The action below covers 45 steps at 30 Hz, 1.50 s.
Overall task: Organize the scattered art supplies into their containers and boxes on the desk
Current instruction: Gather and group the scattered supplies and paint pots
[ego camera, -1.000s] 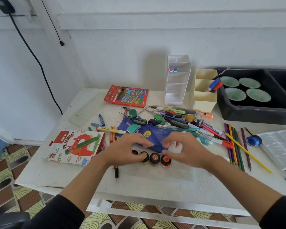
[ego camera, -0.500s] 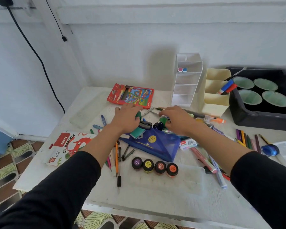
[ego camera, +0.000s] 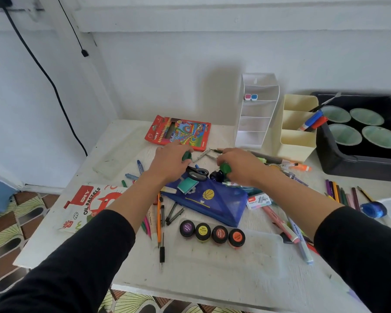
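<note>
Green pot (ego camera: 187,156) seemingly within left fingers (ego camera: 182,149), second pot (ego camera: 225,168) within right fingers (ego camera: 226,155)

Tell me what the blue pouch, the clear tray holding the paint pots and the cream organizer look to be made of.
Blue pouch: likely thin synthetic fabric, slightly sheer; it creases and lies slack.
Clear tray: seemingly rigid plastic, transparent, faintly frosted; the desk shows through it.
Cream organizer: probably moulded plastic, matte; smooth, thin, straight walls.

The white painted bench (ego camera: 131,263) looks matt and scuffed. The blue cloth pencil pouch (ego camera: 221,205) is slightly sheeny; the red cardboard pencil box (ego camera: 178,132) is glossy.
</note>
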Motion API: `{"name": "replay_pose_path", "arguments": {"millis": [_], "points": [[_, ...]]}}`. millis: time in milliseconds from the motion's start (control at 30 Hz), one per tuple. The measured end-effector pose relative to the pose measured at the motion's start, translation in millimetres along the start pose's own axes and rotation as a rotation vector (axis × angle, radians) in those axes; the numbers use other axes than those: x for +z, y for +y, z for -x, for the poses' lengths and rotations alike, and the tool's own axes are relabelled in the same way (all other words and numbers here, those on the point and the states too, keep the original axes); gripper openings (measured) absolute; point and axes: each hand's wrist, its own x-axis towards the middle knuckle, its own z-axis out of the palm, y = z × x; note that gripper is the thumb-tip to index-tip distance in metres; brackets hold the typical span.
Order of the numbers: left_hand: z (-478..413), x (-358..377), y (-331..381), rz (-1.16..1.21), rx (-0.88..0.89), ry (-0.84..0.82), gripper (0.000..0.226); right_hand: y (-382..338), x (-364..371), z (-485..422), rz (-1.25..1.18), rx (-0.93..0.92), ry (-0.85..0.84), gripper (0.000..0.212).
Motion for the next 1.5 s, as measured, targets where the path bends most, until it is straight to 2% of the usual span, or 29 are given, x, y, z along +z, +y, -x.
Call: {"name": "replay_pose_path", "arguments": {"millis": [133,267,367,533,667,733,800,933,1100,1267,1367,1500], "points": [[13.2,-13.7,2.1,0.134,0.041,0.141,0.036,4.4,0.2,10.6,-0.123,0.021,0.089,0.044],[39.8,-26.5,16.3,0.363,0.042,0.168,0.033,10.5,5.8,29.1,-0.288,0.046,0.268,0.041],[62.7,-29.1,32.2,0.621,-0.055,0.102,0.026,11.7,10.4,45.0,-0.380,0.090,0.354,0.038],[86.7,-20.6,56.4,1.198,-0.277,-0.022,0.022,8.3,15.0,67.8,-0.517,0.144,0.480,0.031],[98.5,-11.4,65.1,1.345,-0.283,-0.055,0.023,-2.7,11.0,92.7,-0.686,0.228,0.545,0.031],[106.1,-8.6,70.9,1.311,-0.244,-0.084,0.029,-5.5,12.7,106.6,-0.764,0.280,0.530,0.033],[115.1,-6.7,79.9,1.175,-0.170,-0.140,0.033,-6.0,16.9,120.4,-0.879,0.311,0.521,0.035],[128.6,2.5,99.0,1.038,0.010,-0.201,0.034,-4.9,24.4,152.6,-1.000,0.304,0.502,0.047],[139.3,22.7,115.4,0.694,0.227,-0.171,0.034,-2.9,39.2,191.0,-0.888,0.231,0.514,0.033],[143.7,41.2,118.8,0.610,0.390,-0.165,0.031,-1.6,59.2,210.4,-0.799,0.229,0.505,0.027],[143.7,47.1,119.3,0.507,0.445,-0.088,0.032,5.0,64.0,214.7,-0.711,0.161,0.508,0.028],[145.3,52.3,117.6,0.469,0.507,-0.080,0.033,10.2,63.9,218.2,-0.606,0.082,0.484,0.032]]}}
